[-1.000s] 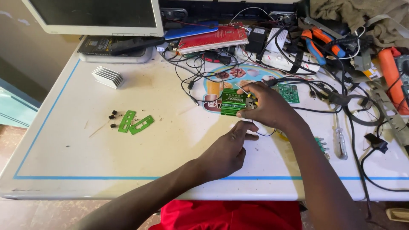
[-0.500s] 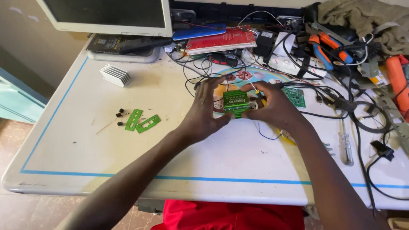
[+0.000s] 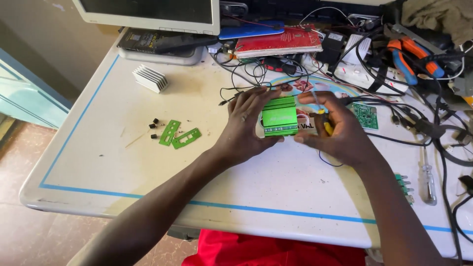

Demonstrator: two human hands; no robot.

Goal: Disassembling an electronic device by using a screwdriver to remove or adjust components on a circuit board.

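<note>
- Head view: the left hand (image 3: pixel 245 125) grips the left end of a small green ribbed metal case (image 3: pixel 279 116), fingers curled over its top edge.
- The right hand (image 3: pixel 335 129) closes on the case's right end and also pinches a yellow-handled tool (image 3: pixel 326 125).
- The case sits just above the white table (image 3: pixel 148 187), near its far middle, amid black wires (image 3: pixel 246 74).
- Two green end plates (image 3: pixel 178 135) lie well apart to the left.

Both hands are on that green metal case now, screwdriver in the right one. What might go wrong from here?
1. The left hand grips only one end of the ribbed green metal case, so it may twist under tool pressure.
2. The yellow-handled screwdriver in the right hand could slip toward the fingers.
3. The small black knobs beside the flat green end plates could get swept off.
</note>
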